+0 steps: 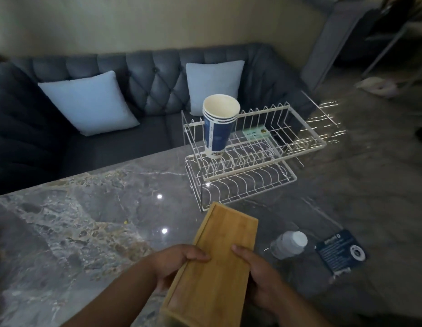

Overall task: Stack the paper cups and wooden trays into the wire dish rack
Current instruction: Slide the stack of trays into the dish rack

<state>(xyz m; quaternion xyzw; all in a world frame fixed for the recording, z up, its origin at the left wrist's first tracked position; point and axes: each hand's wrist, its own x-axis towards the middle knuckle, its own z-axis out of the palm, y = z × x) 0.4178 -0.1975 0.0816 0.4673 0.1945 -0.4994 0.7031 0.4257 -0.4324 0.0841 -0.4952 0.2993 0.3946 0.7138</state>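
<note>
**Tray held in both hands**

Left hand and right hand grip the long edges of a smooth, rectangular wooden tray, tilted. Ahead of the hands: white wire dish rack holding nested paper cups. Right of the right hand: plastic bottle, blue card.

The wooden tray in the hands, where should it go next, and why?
Probably forward, toward the rack. Both hands, left and right, hold the wooden tray above the table, short of the rack, where the cups already stand.
</note>
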